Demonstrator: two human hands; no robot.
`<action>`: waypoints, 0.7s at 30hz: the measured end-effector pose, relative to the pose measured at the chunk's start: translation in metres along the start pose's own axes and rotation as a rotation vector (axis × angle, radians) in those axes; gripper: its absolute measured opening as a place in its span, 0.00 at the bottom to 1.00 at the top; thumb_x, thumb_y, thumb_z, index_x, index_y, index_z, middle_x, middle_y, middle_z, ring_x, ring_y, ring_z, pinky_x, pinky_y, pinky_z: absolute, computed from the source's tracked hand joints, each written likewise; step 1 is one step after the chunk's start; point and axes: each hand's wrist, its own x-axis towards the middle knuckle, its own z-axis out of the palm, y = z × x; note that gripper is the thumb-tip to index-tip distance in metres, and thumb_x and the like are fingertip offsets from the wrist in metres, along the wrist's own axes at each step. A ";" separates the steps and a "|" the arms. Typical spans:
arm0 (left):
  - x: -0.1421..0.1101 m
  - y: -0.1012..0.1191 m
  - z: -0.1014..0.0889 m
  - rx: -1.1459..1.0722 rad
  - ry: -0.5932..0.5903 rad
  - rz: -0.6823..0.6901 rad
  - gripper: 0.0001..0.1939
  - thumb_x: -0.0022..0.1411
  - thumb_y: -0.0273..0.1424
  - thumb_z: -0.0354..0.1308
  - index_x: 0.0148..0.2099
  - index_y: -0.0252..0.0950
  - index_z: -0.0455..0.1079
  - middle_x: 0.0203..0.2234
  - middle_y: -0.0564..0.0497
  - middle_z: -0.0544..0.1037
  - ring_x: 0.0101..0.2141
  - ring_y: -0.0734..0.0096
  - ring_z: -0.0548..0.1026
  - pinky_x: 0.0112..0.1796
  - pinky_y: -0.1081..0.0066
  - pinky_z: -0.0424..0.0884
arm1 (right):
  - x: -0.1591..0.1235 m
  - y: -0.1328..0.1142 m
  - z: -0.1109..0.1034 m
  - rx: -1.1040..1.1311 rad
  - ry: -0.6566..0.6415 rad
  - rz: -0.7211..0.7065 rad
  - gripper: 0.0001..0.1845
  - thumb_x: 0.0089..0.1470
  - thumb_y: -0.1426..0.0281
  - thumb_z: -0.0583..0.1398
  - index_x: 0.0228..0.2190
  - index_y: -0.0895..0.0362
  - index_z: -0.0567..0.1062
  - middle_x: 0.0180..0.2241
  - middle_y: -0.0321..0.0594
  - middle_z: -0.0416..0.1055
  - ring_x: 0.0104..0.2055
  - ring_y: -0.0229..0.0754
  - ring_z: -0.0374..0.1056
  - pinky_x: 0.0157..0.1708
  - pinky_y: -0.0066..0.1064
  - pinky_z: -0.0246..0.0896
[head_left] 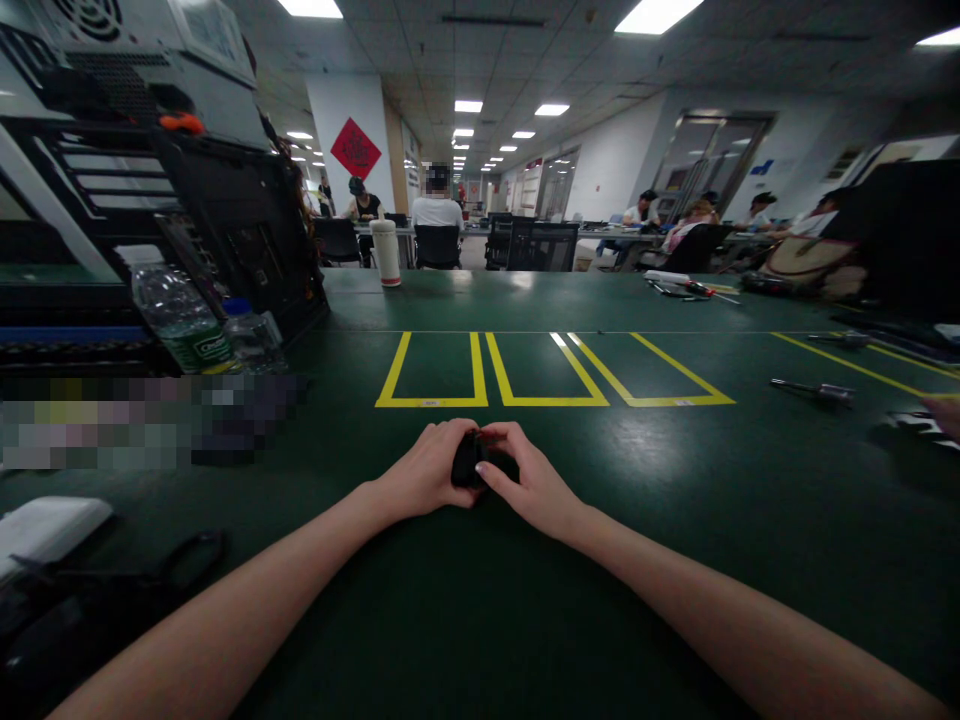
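Note:
Both my hands meet at the middle of the green table (675,520), just in front of three yellow taped boxes (525,375). My left hand (427,470) curls its fingers around the left side of a small black object (471,462). My right hand (529,478) pinches the same object from the right, its fingers closed over the top. The object is mostly hidden between the fingers and I cannot make out what it is.
Two water bottles (180,315) and a black equipment rack (225,220) stand at the left. A white cup (386,252) is at the far edge. A screwdriver (817,390) and other tools lie at the right. Black scissors (180,560) lie near left. People sit at far desks.

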 end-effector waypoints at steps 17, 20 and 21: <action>0.000 0.000 0.000 -0.014 -0.006 0.009 0.27 0.49 0.33 0.60 0.50 0.36 0.53 0.42 0.46 0.65 0.41 0.61 0.66 0.40 0.62 0.64 | -0.002 -0.003 -0.001 -0.091 0.049 -0.081 0.10 0.52 0.73 0.53 0.39 0.55 0.63 0.39 0.40 0.61 0.42 0.41 0.60 0.42 0.37 0.59; -0.001 0.000 0.000 -0.016 -0.006 -0.004 0.28 0.48 0.33 0.60 0.50 0.36 0.53 0.43 0.46 0.64 0.41 0.60 0.66 0.40 0.62 0.64 | -0.001 -0.002 -0.001 -0.040 0.022 0.000 0.14 0.51 0.71 0.54 0.42 0.56 0.61 0.40 0.40 0.62 0.42 0.41 0.61 0.42 0.37 0.59; -0.001 0.001 0.000 -0.017 -0.005 -0.010 0.29 0.48 0.33 0.60 0.50 0.36 0.53 0.43 0.45 0.65 0.41 0.60 0.66 0.40 0.61 0.64 | -0.001 -0.002 -0.001 -0.027 0.000 0.026 0.15 0.51 0.70 0.54 0.43 0.56 0.61 0.40 0.41 0.62 0.42 0.41 0.61 0.42 0.37 0.59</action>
